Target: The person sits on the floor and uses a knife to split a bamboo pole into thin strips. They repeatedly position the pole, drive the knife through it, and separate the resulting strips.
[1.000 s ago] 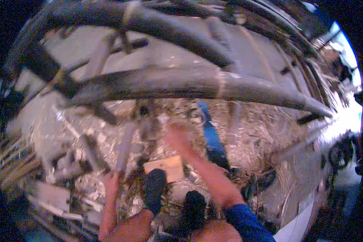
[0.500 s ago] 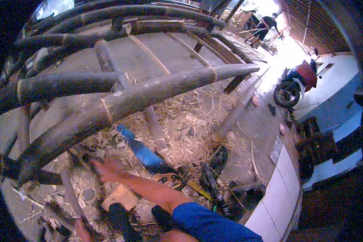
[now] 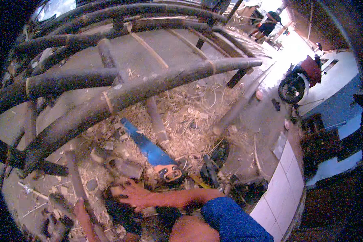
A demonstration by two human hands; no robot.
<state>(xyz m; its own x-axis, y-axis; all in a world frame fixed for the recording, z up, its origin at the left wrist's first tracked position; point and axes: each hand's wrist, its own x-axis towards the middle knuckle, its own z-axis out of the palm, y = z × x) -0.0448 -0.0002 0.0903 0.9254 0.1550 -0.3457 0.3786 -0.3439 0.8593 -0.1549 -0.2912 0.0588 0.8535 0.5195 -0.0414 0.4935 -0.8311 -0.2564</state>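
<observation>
My left hand (image 3: 82,209) is wrapped round a slim bamboo pole (image 3: 75,173), low at the left. My right hand (image 3: 137,196) has its fingers spread and holds nothing. It hovers over or rests on a tan wooden block (image 3: 117,190), mostly covered; contact is unclear. Just beyond that hand lies a short bamboo piece (image 3: 127,167). A handsaw (image 3: 149,150) with a blue blade and an orange-brown handle lies on the shavings, farther off than my right forearm.
A large bamboo frame (image 3: 161,88) of curved dark poles spans the left and far side. Shavings (image 3: 185,121) litter the floor. Dark tools (image 3: 209,169) lie right of the saw. White tiles (image 3: 272,185) edge the right. Far off are a motorbike (image 3: 298,82) and a bending person (image 3: 268,23).
My right hand has come back from beside the bamboo frame toward my feet, its fingers now spread. My left hand and the slim pole have moved slightly away from me. The far person bends lower.
</observation>
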